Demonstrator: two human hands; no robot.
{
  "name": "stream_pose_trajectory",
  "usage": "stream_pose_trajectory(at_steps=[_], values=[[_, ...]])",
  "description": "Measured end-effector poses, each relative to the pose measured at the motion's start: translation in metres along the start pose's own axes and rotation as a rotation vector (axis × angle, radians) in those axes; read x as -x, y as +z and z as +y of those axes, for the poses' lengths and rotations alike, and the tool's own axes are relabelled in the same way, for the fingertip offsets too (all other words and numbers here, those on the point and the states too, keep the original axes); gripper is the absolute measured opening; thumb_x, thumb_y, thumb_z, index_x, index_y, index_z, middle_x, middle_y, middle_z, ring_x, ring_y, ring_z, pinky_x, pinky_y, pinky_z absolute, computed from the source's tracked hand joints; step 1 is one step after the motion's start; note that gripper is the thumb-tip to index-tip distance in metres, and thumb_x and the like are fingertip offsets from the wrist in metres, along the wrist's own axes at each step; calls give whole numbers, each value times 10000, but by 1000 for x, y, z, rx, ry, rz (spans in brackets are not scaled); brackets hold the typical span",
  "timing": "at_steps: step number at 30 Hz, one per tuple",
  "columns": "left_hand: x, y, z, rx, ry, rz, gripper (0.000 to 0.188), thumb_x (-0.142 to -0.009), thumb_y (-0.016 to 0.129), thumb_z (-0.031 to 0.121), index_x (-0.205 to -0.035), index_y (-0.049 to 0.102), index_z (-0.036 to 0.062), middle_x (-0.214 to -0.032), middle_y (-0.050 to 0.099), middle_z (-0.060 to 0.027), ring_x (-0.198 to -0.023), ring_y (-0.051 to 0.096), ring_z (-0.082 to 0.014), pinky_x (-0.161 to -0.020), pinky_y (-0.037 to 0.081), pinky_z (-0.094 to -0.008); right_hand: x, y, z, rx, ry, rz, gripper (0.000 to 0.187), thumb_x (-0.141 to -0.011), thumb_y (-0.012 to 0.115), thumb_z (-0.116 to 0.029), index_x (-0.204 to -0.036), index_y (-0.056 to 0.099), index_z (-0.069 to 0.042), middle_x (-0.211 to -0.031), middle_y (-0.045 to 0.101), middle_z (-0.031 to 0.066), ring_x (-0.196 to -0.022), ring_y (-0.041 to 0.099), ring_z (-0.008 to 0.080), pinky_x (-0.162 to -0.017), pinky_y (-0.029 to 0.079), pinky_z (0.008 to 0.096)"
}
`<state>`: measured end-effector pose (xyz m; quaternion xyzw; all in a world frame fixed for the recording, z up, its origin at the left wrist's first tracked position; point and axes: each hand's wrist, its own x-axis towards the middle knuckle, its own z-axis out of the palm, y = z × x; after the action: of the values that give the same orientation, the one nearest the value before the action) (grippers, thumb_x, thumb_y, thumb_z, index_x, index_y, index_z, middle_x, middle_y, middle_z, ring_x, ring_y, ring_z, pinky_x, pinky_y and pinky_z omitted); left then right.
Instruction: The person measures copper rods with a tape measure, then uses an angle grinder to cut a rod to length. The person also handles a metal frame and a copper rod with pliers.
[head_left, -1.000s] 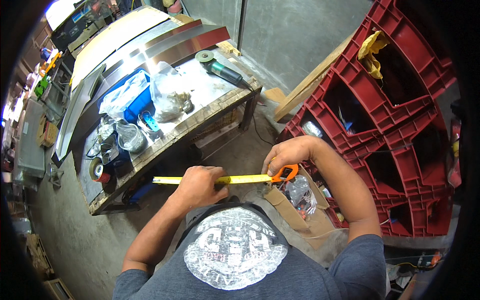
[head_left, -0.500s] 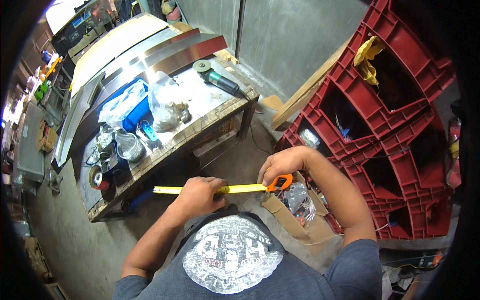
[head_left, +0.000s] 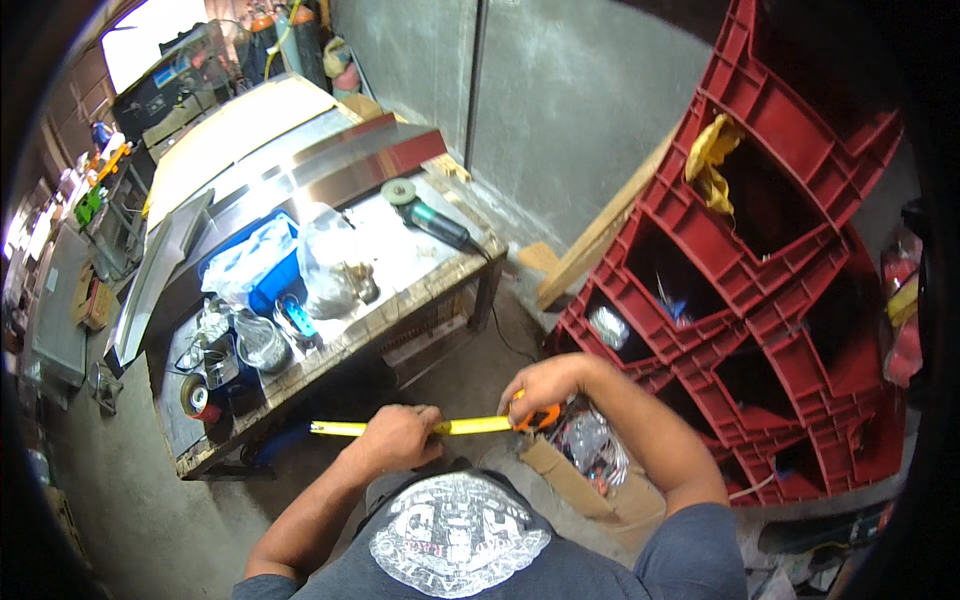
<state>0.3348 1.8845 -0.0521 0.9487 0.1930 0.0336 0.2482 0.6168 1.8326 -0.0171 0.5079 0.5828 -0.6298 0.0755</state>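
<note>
A tape measure (head_left: pixel 537 417) with an orange case sits in my right hand (head_left: pixel 543 385), its fingers wrapped over the top. From the case the yellow blade (head_left: pixel 474 426) runs leftward. My left hand (head_left: pixel 401 437) is closed round the blade partway along, and the blade's free end sticks out past it on the left. Both hands are in front of my chest, level with each other, nearer to me than the workbench. Below my right hand is an open cardboard box (head_left: pixel 566 478) with plastic bags and small parts in it.
A workbench (head_left: pixel 404 309) at left bears an angle grinder (head_left: pixel 437 222), a blue bin (head_left: pixel 276 284), plastic bags, a tape roll (head_left: pixel 199 397) and long metal sheets (head_left: pixel 318 165). Red plastic shelving (head_left: pixel 683 233) rises at right, with a wooden board (head_left: pixel 607 222) leaning beside it.
Both hands and the tape measure appear lower in view, and the whole scene has shifted slightly downward. The case has come a little to the left, so the stretch of blade between my hands looks slightly shorter.
</note>
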Motion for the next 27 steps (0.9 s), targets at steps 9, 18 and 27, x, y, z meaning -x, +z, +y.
stream_pose_trajectory(at_steps=[9, 18, 27], values=[[-3, 32, -10, -7, 20, -159, 282, -835, 621, 305, -929, 561, 46, -784, 637, -175, -715, 636, -403, -647, 496, -503, -16, 12, 18, 88, -4, -25, 427, -841, 617, -316, -1159, 670, -35, -1042, 711, 95, -969, 652, 182, -869, 496, 302], [-14, 15, -3, 22, 54, -191, 270, -830, 598, 273, -945, 579, 30, -746, 644, -185, -722, 642, -393, -664, 496, -494, -7, 7, 31, -31, -10, -22, 453, -861, 606, -310, -1181, 647, 7, -1081, 692, 117, -985, 640, 192, -890, 489, 299], [-18, 32, -9, 47, 5, -232, 273, -825, 583, 255, -948, 588, 11, -739, 650, -203, -714, 642, -400, -662, 499, -496, -9, 8, 31, 36, 32, -22, 475, -840, 634, -326, -1219, 643, -40, -1081, 697, 110, -1000, 632, 181, -905, 464, 289]])
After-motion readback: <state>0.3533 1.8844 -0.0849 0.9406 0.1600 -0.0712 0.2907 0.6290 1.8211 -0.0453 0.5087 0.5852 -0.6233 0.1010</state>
